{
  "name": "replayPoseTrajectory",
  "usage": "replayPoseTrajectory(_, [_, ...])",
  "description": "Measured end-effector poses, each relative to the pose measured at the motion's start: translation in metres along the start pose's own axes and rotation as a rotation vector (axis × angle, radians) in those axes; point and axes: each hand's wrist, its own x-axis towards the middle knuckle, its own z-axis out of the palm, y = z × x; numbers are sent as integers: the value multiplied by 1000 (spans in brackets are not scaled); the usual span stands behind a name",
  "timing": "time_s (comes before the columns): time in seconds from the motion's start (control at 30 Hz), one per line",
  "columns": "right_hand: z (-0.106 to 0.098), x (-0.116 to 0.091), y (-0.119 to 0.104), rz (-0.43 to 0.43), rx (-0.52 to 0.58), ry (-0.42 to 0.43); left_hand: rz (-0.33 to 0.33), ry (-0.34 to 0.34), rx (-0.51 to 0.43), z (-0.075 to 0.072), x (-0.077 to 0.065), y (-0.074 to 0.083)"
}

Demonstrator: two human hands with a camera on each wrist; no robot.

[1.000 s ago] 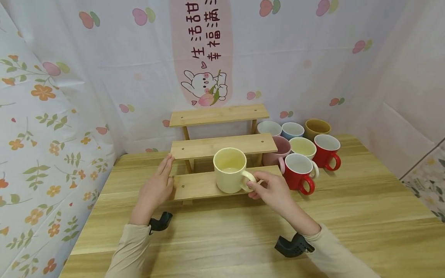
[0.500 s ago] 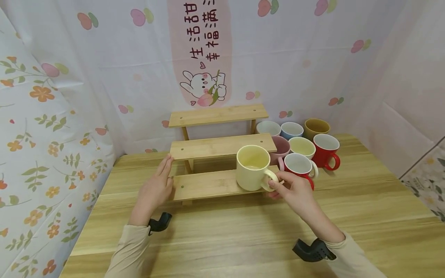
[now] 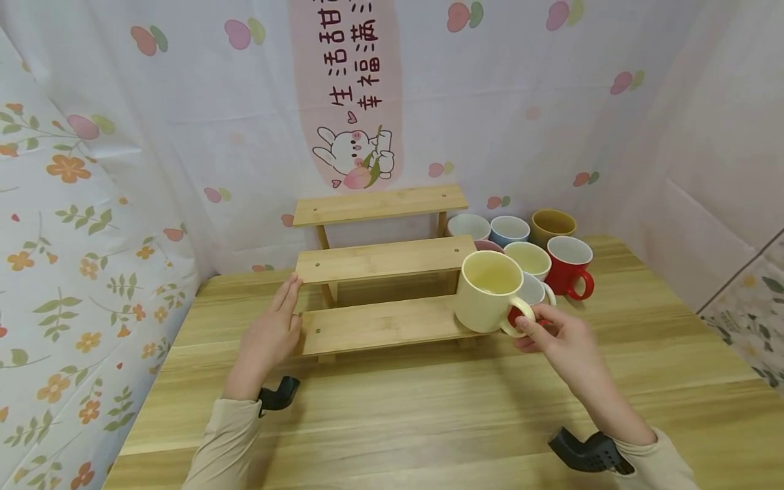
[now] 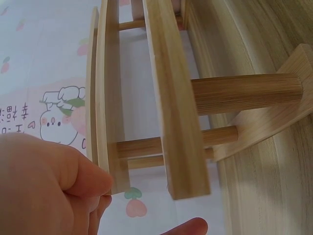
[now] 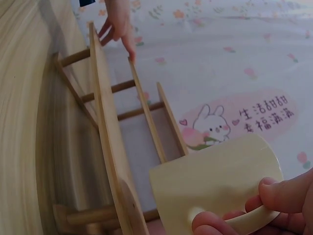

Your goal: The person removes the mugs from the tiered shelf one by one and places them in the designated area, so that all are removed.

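Observation:
A pale yellow mug (image 3: pixel 484 292) is at the right end of the bottom board of a three-tier wooden shelf (image 3: pixel 380 325), slightly tilted. My right hand (image 3: pixel 566 344) pinches its handle between thumb and fingers, as the right wrist view also shows. Whether the mug's base touches the board cannot be told. At the shelf's left side my left hand (image 3: pixel 266 337) reaches up with straight fingers, the fingertips against the left end of the middle board (image 4: pixel 110 147). Its thumb lies near the bottom board's left end.
Right of the shelf several mugs stand close together, among them a red mug (image 3: pixel 566 265), a brown mug (image 3: pixel 551 228), a blue mug (image 3: pixel 510 230) and a cream mug (image 3: pixel 528 258). Another red mug is mostly hidden behind the held one. A printed cloth (image 3: pixel 245 136) hangs behind.
My right hand has moved the yellow mug rightward along the bottom board, from right of its middle to its right end. My left hand has kept its place at the shelf.

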Motion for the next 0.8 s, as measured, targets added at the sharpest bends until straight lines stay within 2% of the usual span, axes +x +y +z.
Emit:
replayPoseTrajectory(0.2, [-18,-6,8,5,-41,68,5,6,2,1,0,0])
replayPoseTrajectory(0.4, [-37,-11,14,11,-31,132,11,11,7,1,0,0])
replayPoseTrajectory(0.8, [-74,-24,32,61,24,148,14,13,5,2,0,0])
